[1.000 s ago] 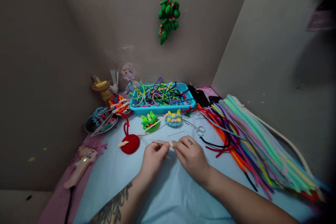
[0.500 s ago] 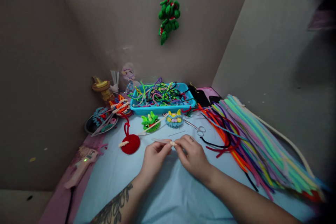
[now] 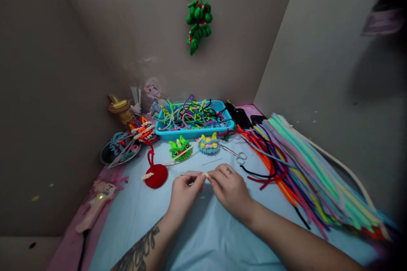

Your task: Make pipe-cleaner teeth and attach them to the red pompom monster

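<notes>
Over the light blue cloth, the fingertips of my left hand (image 3: pixel 187 189) and my right hand (image 3: pixel 230 189) meet in a pinch. Between them is a small cream pipe cleaner (image 3: pixel 207 175), mostly covered by the fingers. A thin pale stick (image 3: pixel 187 173) pokes out leftward from my left fingers. Left of the hands lies a round red piece (image 3: pixel 158 176) with a red loop and a twisted cream strip (image 3: pixel 147 176). Beyond the fingers are a needle (image 3: pixel 212 161), a green dragon-like face (image 3: pixel 180 149) and a blue-and-yellow face (image 3: pixel 209 145).
Scissors (image 3: pixel 241 157) lie beyond my right hand. A blue tray (image 3: pixel 193 136) of tangled offcuts stands at the back. Many coloured pipe cleaners (image 3: pixel 313 178) spread along the right. On the left are a glue gun (image 3: pixel 98 205) with a lit green light and a metal bowl (image 3: pixel 104 159).
Less of the cream pipe cleaner shows between my fingertips, which have come closer together. The whole view has shifted slightly, and the table things lie where they were.
</notes>
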{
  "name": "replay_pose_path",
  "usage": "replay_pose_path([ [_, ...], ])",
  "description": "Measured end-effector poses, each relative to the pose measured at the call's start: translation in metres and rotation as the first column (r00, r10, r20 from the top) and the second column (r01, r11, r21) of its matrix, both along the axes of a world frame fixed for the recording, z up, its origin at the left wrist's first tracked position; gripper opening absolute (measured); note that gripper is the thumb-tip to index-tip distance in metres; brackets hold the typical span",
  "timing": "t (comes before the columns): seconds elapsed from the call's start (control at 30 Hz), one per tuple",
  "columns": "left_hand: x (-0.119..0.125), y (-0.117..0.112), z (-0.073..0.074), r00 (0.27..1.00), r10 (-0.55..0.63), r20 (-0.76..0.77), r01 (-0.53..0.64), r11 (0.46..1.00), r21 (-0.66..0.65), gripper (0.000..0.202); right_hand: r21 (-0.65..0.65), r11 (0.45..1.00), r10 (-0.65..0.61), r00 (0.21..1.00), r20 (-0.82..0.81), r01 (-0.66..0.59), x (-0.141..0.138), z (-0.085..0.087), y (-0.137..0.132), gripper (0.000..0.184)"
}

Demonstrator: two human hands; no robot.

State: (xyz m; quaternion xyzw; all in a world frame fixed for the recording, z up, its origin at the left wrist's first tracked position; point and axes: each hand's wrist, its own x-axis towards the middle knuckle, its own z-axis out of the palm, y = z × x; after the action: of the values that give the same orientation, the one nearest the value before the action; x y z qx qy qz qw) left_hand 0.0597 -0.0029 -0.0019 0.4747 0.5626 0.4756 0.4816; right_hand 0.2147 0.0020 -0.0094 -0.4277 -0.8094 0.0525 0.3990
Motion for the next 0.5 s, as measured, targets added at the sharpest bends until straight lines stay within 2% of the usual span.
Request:
replay_pose_path([
  [0.13,0.0,0.001,-0.004,1.0,-0.017,0.001,0.017,1.0,-0.004,0.023,0.019,1.0,-0.013,0.999,0.053,0.011,-0.001,0.0,-0.001,0.018],
  [0.27,-0.002,0.002,-0.001,1.0,0.02,0.022,-0.02,1.0,0.01,0.024,-0.01,1.0,0.01,1.0,0.006,-0.01,0.0,-0.002,0.0,0.014],
  [0.4,-0.006,0.004,0.007,0.997,0.068,0.037,-0.069,0.997,0.023,0.026,0.019,1.0,0.004,0.999,-0.04,-0.003,0.002,-0.003,0.002,0.034],
  [0.5,-0.008,0.005,0.008,0.996,0.074,0.055,-0.076,0.997,0.026,0.026,0.0,1.0,0.009,1.0,-0.028,-0.009,0.004,-0.003,0.004,0.025],
])
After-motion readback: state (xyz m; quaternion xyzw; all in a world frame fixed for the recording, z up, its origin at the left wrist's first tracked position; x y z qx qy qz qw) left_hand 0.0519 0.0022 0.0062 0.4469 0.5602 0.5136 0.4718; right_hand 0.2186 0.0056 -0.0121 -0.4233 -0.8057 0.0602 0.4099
